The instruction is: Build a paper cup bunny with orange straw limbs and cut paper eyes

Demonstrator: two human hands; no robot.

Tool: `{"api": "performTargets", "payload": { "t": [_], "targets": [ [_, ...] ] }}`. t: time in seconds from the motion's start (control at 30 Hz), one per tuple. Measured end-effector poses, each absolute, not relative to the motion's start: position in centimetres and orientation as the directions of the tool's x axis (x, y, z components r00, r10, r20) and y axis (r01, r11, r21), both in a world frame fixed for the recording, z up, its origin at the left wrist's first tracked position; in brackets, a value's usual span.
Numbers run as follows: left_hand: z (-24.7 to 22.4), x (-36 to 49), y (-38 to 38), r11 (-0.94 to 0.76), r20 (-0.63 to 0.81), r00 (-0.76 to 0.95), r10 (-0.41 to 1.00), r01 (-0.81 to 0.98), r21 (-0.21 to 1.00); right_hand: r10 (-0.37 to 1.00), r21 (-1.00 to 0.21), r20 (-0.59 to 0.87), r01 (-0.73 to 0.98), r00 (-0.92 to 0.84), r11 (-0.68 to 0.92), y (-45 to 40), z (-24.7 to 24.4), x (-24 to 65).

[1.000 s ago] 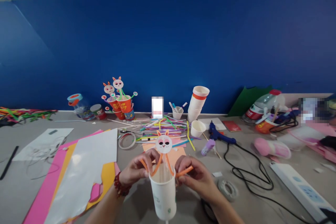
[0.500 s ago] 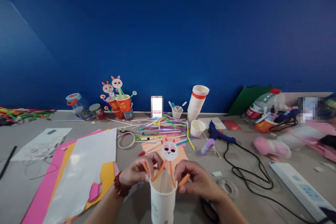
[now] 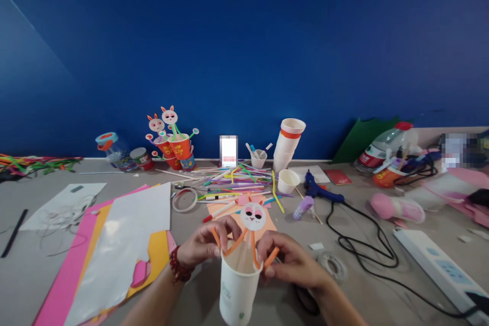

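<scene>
A white paper cup stands in front of me, leaning slightly, its mouth towards me. Orange pipe cleaners bend over its rim on both sides and rise to a round white paper rabbit face with pink eye patches and small ears. My left hand, with a red bead bracelet at the wrist, pinches the cup's left rim together with the pipe cleaner there. On the other side my right hand grips the rim and the bent pipe cleaner, whose orange end sticks out past the thumb. Some fingertips are hidden behind the cup.
Coloured paper sheets lie at left, beside a tape roll. Pipe cleaners and markers heap up at the centre. Finished rabbit cups and stacked cups stand behind. A blue glue gun, its black cord and a power strip occupy the right.
The cup and rabbit face have shifted slightly right in view, and the cup now tilts a little more. Both hands keep their hold. The whole view has moved slightly.
</scene>
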State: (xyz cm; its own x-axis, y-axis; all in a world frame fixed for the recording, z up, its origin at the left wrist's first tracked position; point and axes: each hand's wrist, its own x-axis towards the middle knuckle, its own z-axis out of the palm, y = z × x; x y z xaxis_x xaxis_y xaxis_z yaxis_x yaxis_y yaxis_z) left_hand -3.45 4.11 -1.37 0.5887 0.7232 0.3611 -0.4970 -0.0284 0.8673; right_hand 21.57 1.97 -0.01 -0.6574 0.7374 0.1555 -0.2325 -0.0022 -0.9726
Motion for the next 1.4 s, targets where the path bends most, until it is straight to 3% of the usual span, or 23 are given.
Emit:
{"api": "performTargets", "payload": {
  "t": [0.33, 0.67, 0.93, 1.1, 1.4],
  "targets": [
    [-0.9, -1.9, 3.5, 0.136, 0.221, 0.515, 0.828, -0.566, 0.813, 0.788, -0.982, 0.172, -0.162, -0.591, 0.092, 2.3, 0.4, 22.2],
    [0.0, -2.4, 3.5, 0.264, 0.119, 0.585, 0.802, -0.526, 0.808, 0.772, -0.975, 0.165, -0.219, -0.614, 0.035, 2.4, -0.3, 22.4],
    [-1.6, -2.8, 2.5, 0.268, 0.121, 0.580, 0.805, -0.539, 0.799, 0.759, -0.974, 0.207, -0.057, -0.617, 0.219, 2.6, -0.1, 22.1],
    [-2.2, -2.2, 1.4, 0.311, 0.081, 0.633, 0.770, -0.482, 0.819, 0.772, -0.988, 0.152, -0.097, -0.617, 0.117, 2.7, -0.6, 21.2],
    [-2.3, -1.1, -0.7, 0.226, 0.034, 0.464, 0.885, -0.493, 0.840, 0.789, -0.986, 0.066, -0.164, -0.611, -0.044, 2.4, -1.2, 20.4]
  ]
}}
